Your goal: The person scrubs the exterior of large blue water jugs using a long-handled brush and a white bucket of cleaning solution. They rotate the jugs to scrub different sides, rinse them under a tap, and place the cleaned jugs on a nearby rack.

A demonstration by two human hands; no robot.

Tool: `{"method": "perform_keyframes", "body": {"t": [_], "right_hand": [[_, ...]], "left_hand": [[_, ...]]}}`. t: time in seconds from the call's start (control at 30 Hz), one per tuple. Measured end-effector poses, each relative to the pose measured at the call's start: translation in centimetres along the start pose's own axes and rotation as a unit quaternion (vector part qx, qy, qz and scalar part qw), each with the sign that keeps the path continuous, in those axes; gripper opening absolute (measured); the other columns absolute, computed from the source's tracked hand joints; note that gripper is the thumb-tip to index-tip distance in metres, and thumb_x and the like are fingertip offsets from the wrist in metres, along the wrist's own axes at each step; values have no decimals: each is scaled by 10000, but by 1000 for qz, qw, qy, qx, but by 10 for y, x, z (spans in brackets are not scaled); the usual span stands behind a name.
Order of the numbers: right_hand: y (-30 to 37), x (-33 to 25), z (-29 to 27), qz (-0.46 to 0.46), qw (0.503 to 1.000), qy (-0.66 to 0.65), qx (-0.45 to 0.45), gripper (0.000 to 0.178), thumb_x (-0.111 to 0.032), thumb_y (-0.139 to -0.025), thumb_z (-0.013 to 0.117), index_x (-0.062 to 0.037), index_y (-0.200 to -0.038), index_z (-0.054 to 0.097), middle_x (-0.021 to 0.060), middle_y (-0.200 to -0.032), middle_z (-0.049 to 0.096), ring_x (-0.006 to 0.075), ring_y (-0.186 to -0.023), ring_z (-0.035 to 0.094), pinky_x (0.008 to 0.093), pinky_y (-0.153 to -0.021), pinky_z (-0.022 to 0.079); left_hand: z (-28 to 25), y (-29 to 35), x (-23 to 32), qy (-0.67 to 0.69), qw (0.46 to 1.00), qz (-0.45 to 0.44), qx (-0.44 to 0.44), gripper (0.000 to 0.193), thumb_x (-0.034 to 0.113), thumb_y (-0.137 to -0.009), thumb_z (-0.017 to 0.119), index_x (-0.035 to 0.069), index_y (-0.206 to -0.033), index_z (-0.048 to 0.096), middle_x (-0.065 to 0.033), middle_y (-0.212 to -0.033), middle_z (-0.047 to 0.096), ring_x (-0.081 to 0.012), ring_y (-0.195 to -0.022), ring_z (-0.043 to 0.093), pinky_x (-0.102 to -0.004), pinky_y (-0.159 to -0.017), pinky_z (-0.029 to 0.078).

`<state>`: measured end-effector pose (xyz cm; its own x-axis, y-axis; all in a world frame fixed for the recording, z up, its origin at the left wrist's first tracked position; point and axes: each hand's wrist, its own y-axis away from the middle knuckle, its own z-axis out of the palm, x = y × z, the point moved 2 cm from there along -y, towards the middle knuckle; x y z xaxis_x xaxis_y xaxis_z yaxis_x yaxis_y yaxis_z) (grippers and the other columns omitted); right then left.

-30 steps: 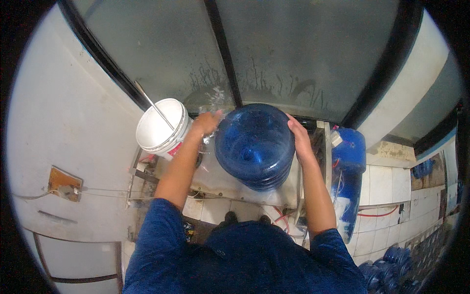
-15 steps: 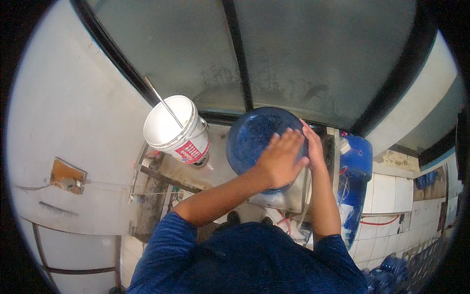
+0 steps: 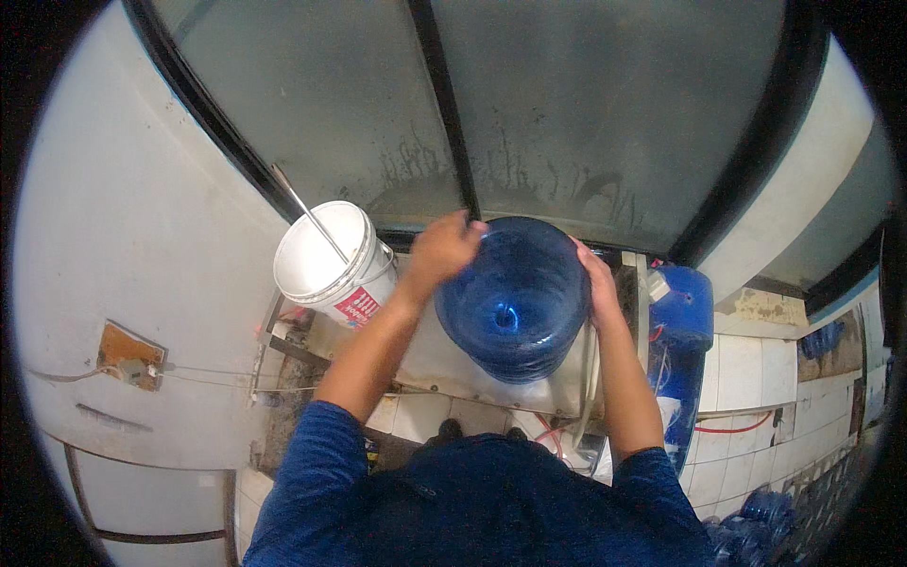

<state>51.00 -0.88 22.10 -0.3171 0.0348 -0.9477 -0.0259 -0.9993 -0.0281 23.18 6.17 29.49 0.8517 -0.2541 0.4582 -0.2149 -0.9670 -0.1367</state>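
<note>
Presently noting white bucket (image 3: 370, 285) left of jug (image 3: 513, 288), blue container (image 3: 683, 304) right; right hand (image 3: 599, 283) unclenched against jug, grip of left hand (image 3: 447, 249) unclear.

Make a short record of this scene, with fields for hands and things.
Left hand: blurred, at the upper-left edge of the blue bottle; contact unclear
Right hand: against the bottle's right side
Bottle: large, see-through, round end up
Bucket: white, left of bottle, rod leaning inside
Farther right: blue container
Lower right: other bottles
</note>
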Motion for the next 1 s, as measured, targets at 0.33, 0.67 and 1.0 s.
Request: {"method": "perform_keyframes", "body": {"t": [0.33, 0.67, 1.0], "right_hand": [[1, 44, -24, 21, 993, 95, 70, 507, -410, -997, 593, 16, -1264, 660, 75, -1236, 683, 199, -1163, 598, 321, -1027, 427], [127, 292, -82, 399, 843, -290, 215, 793, -616, -993, 434, -20, -1507, 337, 194, -1473, 472, 385, -1288, 519, 562, -1057, 432], [115, 215, 24, 171, 928, -244, 223, 763, -693, -951, 428, -111, -1441, 485, 105, -1417, 572, 333, -1267, 565, 530, -1057, 464]], "left_hand": [[11, -14, 3, -66, 982, -64, -162, 866, 782, -916, 415, 128, -1478, 494, -214, -1455, 537, -429, -1340, 506, -536, -1116, 388], [46, -59, -90, 208, 959, -41, -186, 696, 602, -1039, 368, 14, -1297, 635, -246, -1223, 683, -389, -1159, 646, -486, -1031, 464], [24, -12, -84, 686, 658, -117, -287, 635, 443, -938, 657, 88, -1442, 507, -136, -1417, 558, -276, -1296, 522, -445, -1110, 395]]}}
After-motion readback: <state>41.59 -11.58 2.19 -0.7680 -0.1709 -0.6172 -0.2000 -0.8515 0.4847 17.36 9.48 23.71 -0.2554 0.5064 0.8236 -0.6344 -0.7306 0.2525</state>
